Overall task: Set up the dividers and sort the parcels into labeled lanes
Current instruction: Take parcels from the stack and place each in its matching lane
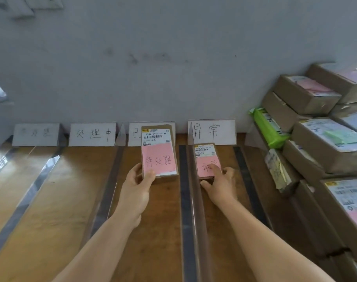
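Grey wall [173, 47] behind a wooden table [51, 210]; I see clear dividers [196, 200] splitting it into lanes, white label cards [92, 134] standing at the far end. Stack of boxes [316, 139] and a green pouch [267, 127] crowd the right side. My left hand [139, 188] pinches a parcel [159, 151] with a pink note, thumb on top, raised over the third lane and hiding part of its card. My right hand [220, 180] has fingers curled on a smaller pink-noted parcel [207, 160] lying in the fourth lane, below the 异常 card [212, 132].
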